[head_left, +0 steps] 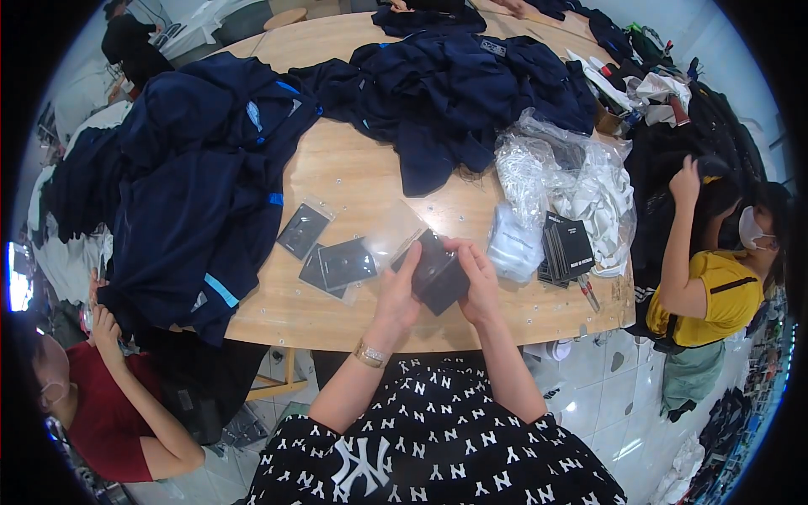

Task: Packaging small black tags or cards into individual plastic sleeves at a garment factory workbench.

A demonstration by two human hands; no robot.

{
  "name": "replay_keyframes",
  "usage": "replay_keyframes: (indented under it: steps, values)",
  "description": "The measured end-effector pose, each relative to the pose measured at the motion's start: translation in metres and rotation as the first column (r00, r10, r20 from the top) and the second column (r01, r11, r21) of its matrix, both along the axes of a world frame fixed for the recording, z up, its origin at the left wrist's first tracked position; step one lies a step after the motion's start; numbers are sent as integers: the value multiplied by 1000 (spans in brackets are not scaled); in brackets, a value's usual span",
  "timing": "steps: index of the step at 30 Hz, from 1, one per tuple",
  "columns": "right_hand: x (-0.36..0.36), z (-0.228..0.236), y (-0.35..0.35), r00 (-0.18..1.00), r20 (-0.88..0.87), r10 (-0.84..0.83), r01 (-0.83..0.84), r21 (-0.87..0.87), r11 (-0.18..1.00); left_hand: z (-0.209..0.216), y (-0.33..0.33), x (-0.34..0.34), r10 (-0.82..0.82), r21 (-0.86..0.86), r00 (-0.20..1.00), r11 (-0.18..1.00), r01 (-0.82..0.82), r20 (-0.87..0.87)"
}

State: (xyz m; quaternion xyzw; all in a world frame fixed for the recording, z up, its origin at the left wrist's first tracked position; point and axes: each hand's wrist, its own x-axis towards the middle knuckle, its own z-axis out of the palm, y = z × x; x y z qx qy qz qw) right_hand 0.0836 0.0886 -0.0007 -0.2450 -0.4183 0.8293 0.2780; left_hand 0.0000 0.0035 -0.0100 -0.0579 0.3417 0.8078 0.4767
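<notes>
Both my hands hold a black card [439, 293] over the front of the wooden table. My left hand [401, 290] has its fingers closed on the card's left edge. On the opposite edge, my right hand [478, 286] pinches it near the top corner. A clear plastic sleeve [394, 232] shows at the card's upper left; whether the card is partly inside it I cannot tell. Left of my hands lie several black cards in clear sleeves [347, 261]. To the right sits a stack of black cards [574, 246], beside a bundle of clear sleeves [513, 246].
Dark navy garments [185, 177] cover the table's left side, and more navy garments [454, 93] are heaped at the back. Crumpled plastic and white paper [593, 189] lie at the right edge. A person in red [118, 404] sits left; a person in yellow [715, 286] is at right.
</notes>
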Motion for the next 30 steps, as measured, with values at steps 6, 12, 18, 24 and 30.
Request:
replay_keyframes:
  steps: [6, 12, 18, 24, 30]
  values:
    - [-5, -4, -5, 993, -93, -68, 62, -69, 996, -2, 10, 22, 90, -26, 976, 995, -97, -196]
    - [-5, -19, -2, 987, -33, -159, 158, -47, 986, -2, 10, 17, 80, -24, 986, 996, -85, -144]
    - [18, -18, 0, 947, -204, 248, -267, -75, 961, 16, 1, -8, -7, 65, 983, 998, -5, 183]
    - [15, -16, 1, 956, 9, 292, -289, 165, 943, -2, 5, 3, 60, -19, 997, 998, -59, 49]
    - [5, -7, -14, 989, 7, 146, -143, 256, 956, -3, 10, 6, 129, -63, 989, 990, -125, 68]
